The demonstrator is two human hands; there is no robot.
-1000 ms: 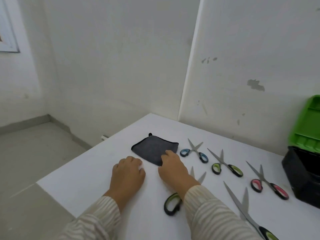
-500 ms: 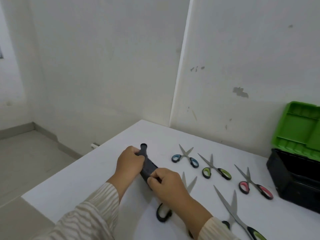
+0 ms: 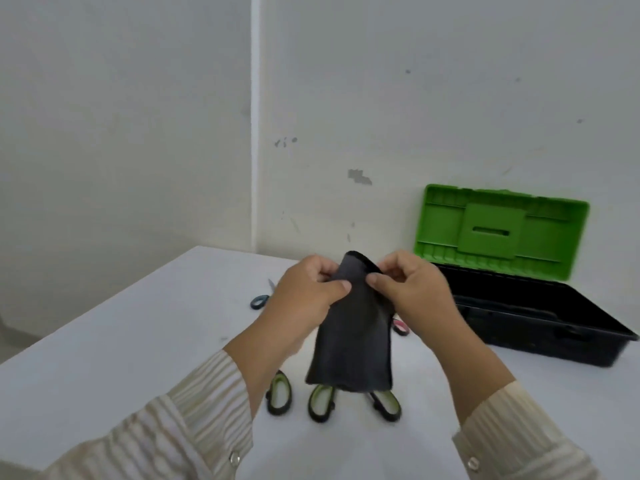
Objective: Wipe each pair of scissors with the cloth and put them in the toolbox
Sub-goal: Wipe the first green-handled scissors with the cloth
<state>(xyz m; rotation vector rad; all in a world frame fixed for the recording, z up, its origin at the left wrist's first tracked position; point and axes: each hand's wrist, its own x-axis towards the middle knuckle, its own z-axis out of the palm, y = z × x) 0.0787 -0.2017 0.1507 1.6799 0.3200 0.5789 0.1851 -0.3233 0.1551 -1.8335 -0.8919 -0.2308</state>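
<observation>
A dark grey cloth [image 3: 349,334] hangs in the air above the white table [image 3: 138,341]. My left hand [image 3: 304,292] and my right hand [image 3: 412,289] each pinch its top edge. Beneath it, green-and-black scissor handles [image 3: 278,393] lie on the table, with more green handles [image 3: 320,401] beside them. Part of the blue-handled scissors [image 3: 259,301] shows to the left of my left hand, and a bit of a pink handle [image 3: 401,327] peeks out by my right wrist. The open toolbox [image 3: 540,323], black with a green lid [image 3: 502,230], stands at the right.
White walls stand close behind the table. The table's left edge runs diagonally, with floor beyond it. The cloth and my hands hide most of the scissor blades.
Both hands have lifted the cloth off the table and hold it up hanging. The view has swung right, so the whole toolbox is in sight.
</observation>
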